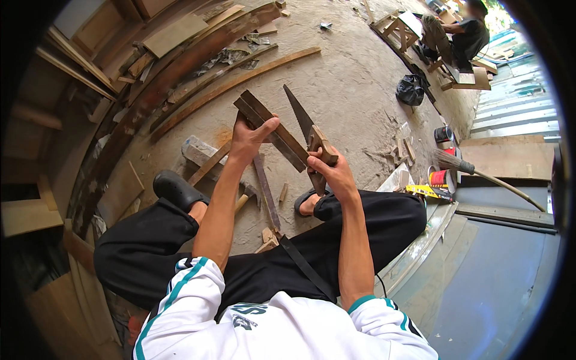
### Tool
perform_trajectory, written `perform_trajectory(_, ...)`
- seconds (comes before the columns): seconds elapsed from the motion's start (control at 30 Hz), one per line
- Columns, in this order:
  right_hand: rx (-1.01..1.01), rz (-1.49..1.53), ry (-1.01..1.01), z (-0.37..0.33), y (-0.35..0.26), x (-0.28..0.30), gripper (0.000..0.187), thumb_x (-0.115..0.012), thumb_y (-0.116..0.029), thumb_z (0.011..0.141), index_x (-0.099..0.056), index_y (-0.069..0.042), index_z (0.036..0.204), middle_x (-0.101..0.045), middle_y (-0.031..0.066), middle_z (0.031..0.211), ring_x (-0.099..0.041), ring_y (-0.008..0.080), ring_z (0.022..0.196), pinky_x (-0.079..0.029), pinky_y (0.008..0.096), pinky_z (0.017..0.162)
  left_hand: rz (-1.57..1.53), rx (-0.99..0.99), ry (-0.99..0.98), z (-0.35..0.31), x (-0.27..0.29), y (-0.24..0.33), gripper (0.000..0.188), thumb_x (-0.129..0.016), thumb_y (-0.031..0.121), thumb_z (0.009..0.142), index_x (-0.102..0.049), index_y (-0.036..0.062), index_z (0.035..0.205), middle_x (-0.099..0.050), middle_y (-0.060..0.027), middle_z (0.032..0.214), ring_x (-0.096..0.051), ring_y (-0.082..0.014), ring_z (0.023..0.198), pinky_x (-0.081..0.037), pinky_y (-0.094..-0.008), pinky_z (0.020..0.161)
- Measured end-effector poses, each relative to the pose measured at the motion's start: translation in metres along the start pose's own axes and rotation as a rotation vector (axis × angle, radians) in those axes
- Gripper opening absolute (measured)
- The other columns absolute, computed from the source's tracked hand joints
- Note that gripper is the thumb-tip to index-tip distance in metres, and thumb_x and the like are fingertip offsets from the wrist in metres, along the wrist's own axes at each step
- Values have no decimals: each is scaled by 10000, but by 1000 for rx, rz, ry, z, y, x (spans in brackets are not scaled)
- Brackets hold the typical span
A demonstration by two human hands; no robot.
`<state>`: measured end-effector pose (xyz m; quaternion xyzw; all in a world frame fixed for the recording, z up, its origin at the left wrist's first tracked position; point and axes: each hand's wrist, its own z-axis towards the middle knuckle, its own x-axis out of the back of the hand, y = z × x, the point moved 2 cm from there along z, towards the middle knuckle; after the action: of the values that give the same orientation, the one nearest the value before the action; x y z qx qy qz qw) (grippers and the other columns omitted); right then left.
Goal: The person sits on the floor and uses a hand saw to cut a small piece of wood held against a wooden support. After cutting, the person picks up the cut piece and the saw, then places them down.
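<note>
My left hand [245, 143] is closed around a short dark wooden piece [282, 139], thumb on top. A lengthwise step or groove runs along it, and it slants down to the right. My right hand [336, 175] grips a handsaw [298, 111] by its wooden handle [324, 147]. The toothed blade points up and away, beside the wooden piece and apart from it along most of its length. The lower end of the piece comes close to my right fingers; whether they touch it I cannot tell. Below my hands, between my feet, a hammer [242, 202] lies on the floor.
Long boards [252, 73] and scrap wood lie at the left. A rough block [195, 150] is near my left shoe. At the right are a broom [474, 170], cans [443, 134], a yellow-and-black tool [429, 191] and a black bag [410, 90]. Another person [465, 39] sits far right.
</note>
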<state>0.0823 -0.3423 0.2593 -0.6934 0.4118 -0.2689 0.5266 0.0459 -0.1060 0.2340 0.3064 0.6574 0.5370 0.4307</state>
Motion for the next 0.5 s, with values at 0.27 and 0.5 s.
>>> perform_trajectory(0.27,7,-112,-20,-5,1,4,442,-861,-146,798,-588,-6,1117,-657,39,940,-641,121,883,-542,265,783,78,-135,6,-3,-13,2,396,-842,264,807,-638,30,1052,-679,-46,965,-660,-140,888,-545,-290,784)
perform_trajectory(0.5,-9,-22,-35,-3,3,7,448,-859,-105,790,-591,-5,1134,-648,38,959,-637,117,885,-538,255,792,-93,-343,62,-4,-17,8,526,-687,189,961,-379,102,1379,-687,-84,1085,-646,-139,1019,-522,-287,869)
